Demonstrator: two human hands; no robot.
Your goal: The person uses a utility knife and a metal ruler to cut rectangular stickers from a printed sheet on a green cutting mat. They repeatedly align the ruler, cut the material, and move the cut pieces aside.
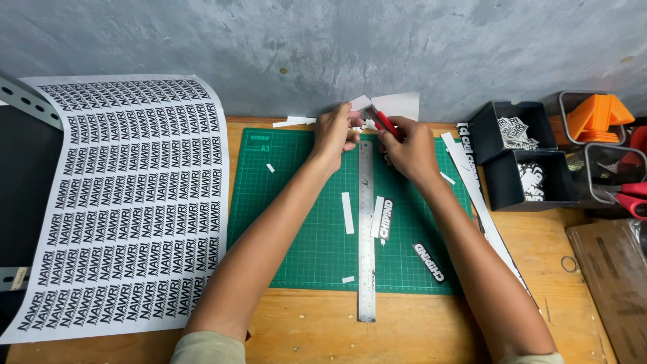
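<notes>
My left hand (335, 131) rests at the far end of a green cutting mat (296, 222), its fingers pinching a small piece of white paper (358, 104) near the top of a long steel ruler (366, 229). My right hand (409, 148) grips a red utility knife (385, 123), its tip pointing up toward the left hand. The ruler lies lengthwise down the middle of the mat. Two cut black-and-white stickers (385, 219) (430, 261) and a white offcut strip (347, 212) lie on the mat beside the ruler.
A large printed sticker sheet (128, 195) covers the table's left side. Black boxes (522, 158) with cut stickers stand at the right, with an orange-filled container (593, 114) and red-handled scissors (630, 199) beyond. A long paper strip (482, 209) lies along the mat's right edge. Concrete wall (323, 47) behind.
</notes>
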